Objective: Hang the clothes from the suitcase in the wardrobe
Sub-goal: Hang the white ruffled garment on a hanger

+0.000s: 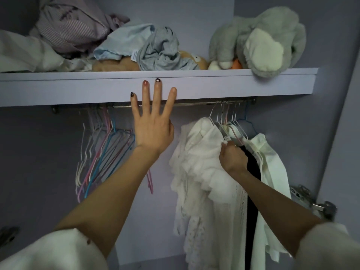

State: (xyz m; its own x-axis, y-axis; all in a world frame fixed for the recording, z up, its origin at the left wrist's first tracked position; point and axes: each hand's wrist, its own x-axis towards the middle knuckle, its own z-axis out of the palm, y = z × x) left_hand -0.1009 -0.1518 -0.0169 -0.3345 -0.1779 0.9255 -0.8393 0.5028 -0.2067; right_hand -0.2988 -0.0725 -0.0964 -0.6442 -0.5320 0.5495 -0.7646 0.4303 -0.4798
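Inside the wardrobe a metal rail runs under a lilac shelf. Several white garments hang on thin hangers at the rail's right end, with a black garment between them. My right hand pinches the shoulder of a white ruffled garment near its hanger. My left hand is raised with fingers straight and spread, their tips against the shelf's front edge. A bunch of empty pink, blue and white hangers hangs at the rail's left end. No suitcase is in view.
On the shelf lie crumpled clothes and a grey plush toy that overhangs the edge. A metal door hinge sticks out at the right wall. The rail is bare between the two groups of hangers.
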